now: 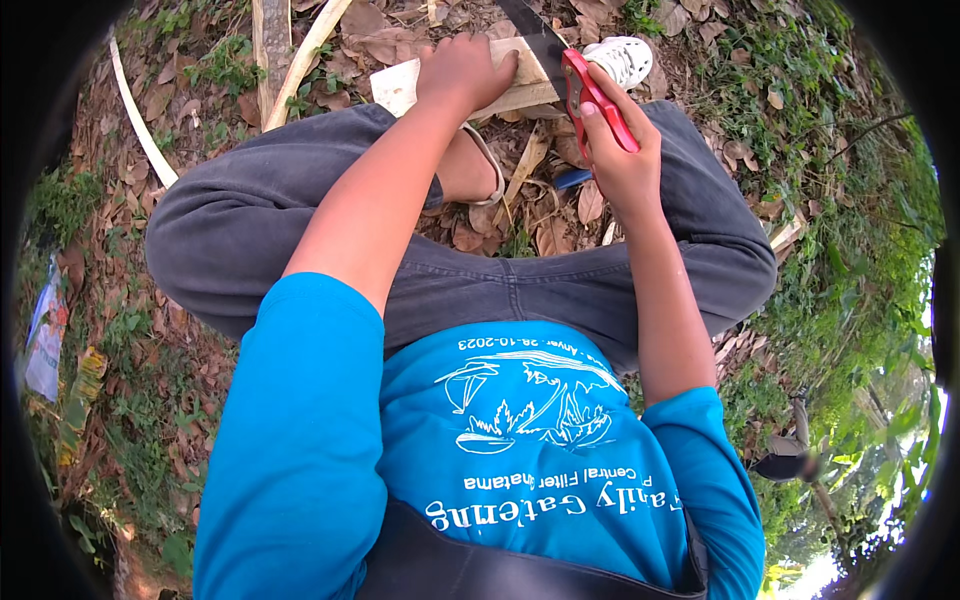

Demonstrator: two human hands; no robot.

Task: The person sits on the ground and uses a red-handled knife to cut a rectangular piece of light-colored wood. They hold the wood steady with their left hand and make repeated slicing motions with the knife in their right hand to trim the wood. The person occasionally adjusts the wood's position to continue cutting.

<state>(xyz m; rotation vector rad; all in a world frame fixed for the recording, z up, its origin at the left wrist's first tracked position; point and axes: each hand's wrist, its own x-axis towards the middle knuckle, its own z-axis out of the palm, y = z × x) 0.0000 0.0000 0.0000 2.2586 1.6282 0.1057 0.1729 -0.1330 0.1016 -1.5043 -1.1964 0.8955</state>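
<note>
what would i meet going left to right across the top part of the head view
Thin curved strip → brown plank → pale strip → left hand on a wood piece → saw blade → right hand around the red handle

Two hands (462, 75), one red-handled saw (575, 78), one pale board (527, 68)

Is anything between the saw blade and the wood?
Nothing visible. The saw in the right hand has its blade at the right end of the wood; contact unclear. The left hand rests on it, left of the blade.
</note>
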